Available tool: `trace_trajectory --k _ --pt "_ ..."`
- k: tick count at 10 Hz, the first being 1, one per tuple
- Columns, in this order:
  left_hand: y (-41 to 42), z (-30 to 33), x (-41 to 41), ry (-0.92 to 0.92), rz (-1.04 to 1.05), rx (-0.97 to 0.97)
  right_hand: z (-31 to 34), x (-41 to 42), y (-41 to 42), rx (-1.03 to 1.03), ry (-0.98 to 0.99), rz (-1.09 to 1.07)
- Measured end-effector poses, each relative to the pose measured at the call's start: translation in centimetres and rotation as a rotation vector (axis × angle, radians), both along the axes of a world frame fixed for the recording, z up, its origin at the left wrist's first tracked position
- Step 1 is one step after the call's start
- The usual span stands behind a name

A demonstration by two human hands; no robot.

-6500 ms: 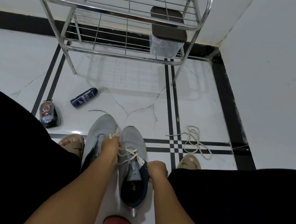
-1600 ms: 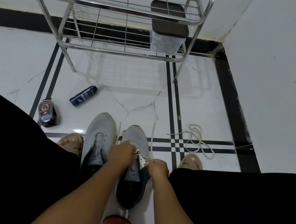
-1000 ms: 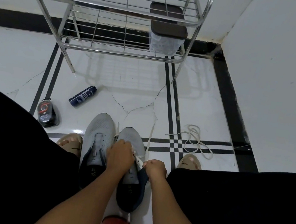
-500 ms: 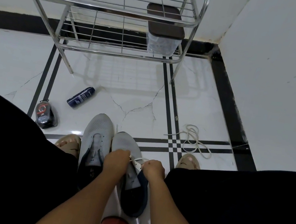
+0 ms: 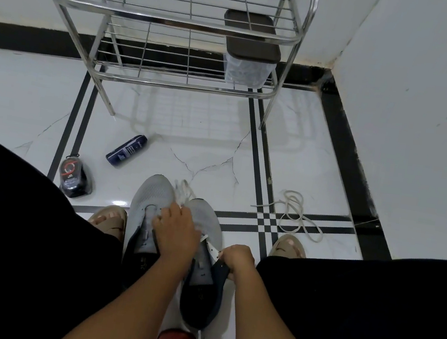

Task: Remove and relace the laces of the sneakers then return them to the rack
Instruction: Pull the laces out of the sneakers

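Observation:
Two grey sneakers with dark heels stand side by side on the floor between my knees. The left sneaker [image 5: 147, 202] has bare eyelets. The right sneaker [image 5: 206, 224] carries a white lace [image 5: 183, 192], blurred and bunched near the toes. My left hand [image 5: 175, 231] reaches across both sneakers and pinches that lace. My right hand [image 5: 237, 258] grips the right sneaker's dark collar edge. A second white lace [image 5: 293, 215] lies loose on the floor to the right. The steel wire rack [image 5: 179, 21] stands ahead against the wall.
A clear box with a brown lid [image 5: 249, 50] sits on the rack's lower shelf. A dark blue tube [image 5: 126, 151] and a black polish bottle [image 5: 73, 178] lie on the floor at left. A wall [image 5: 423, 110] closes the right side. My sandalled feet flank the sneakers.
My left hand has moved forward toward the toes, drawing the lace out with it. My right hand has shifted back onto the sneaker's collar. The right sneaker has slid slightly.

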State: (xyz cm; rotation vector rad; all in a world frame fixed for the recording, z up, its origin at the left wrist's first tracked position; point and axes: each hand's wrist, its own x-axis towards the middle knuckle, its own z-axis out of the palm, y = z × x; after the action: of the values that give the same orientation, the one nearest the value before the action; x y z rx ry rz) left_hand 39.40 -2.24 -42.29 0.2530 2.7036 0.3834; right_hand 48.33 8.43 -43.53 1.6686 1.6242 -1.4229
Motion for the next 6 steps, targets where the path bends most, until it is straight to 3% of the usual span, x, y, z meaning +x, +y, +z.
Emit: trace_trajectory --k 1,2,3,4,5,6 --pt "-0.8 -1.5 1.5 -0.323 0.002 -0.013 -3.1 -0.4 0.8 -0.068 -0.068 0.037" --pt "-1.5 -2.2 0.9 -0.336 0.072 -0.013 -4.9 0.2 1.1 -0.096 -0.079 0.017" --pt "-2.1 -2.1 0.2 -0.352 0.124 0.045 0.0 -0.6 -0.7 0.04 -0.007 0.189" --pt "-2.5 -2.6 -0.3 -0.422 0.148 0.081 0.5 -1.4 -2.4 0.274 0.188 0.537" --pt "-2.6 -2.5 -0.6 -0.442 0.189 0.094 0.3 -2.0 -4.1 0.374 0.244 0.809" --pt "-3.0 -2.7 -0.6 -0.42 0.236 0.074 0.5 -2.6 -3.9 0.323 0.242 0.641"
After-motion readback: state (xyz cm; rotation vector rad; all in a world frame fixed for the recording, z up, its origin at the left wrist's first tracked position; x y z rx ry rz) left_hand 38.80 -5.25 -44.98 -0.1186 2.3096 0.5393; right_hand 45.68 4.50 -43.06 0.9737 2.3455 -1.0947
